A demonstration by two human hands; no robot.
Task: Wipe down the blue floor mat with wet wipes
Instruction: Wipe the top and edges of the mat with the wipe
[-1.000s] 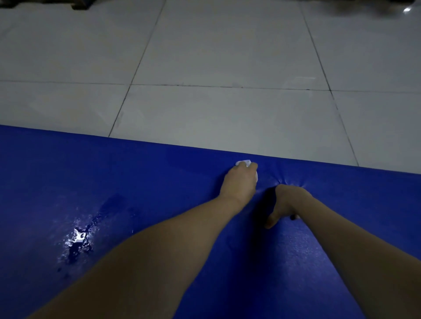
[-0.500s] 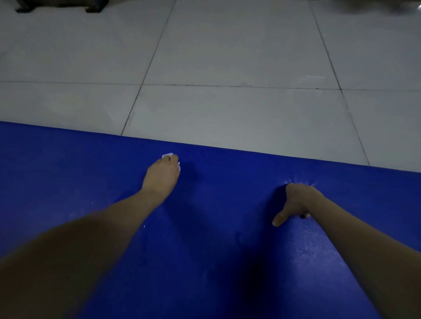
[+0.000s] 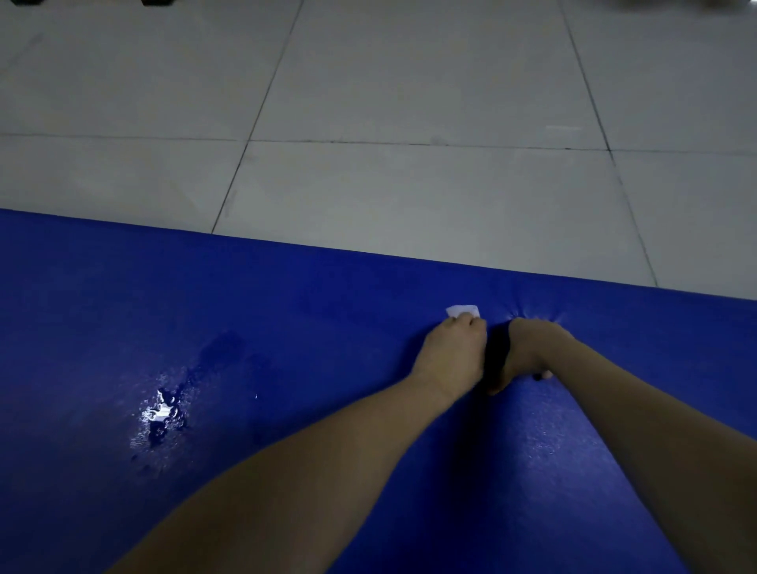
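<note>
The blue floor mat (image 3: 286, 327) fills the lower half of the view, its far edge running against the tiled floor. My left hand (image 3: 452, 354) grips a white wet wipe (image 3: 463, 310) and presses it on the mat close to that far edge. Only a corner of the wipe shows past the fingers. My right hand (image 3: 532, 348) rests on the mat just to the right, almost touching the left hand. It pushes down so the mat puckers around its fingertips, which are hidden.
A wet, shiny patch (image 3: 162, 414) glistens on the mat at the left. Pale floor tiles (image 3: 409, 184) stretch beyond the mat's far edge. Dark furniture feet (image 3: 24, 2) show at the top left corner.
Half a second ago my left hand with the wipe was farther left on the mat; it has swept back right to sit beside my right hand. My right hand has stayed planted.
</note>
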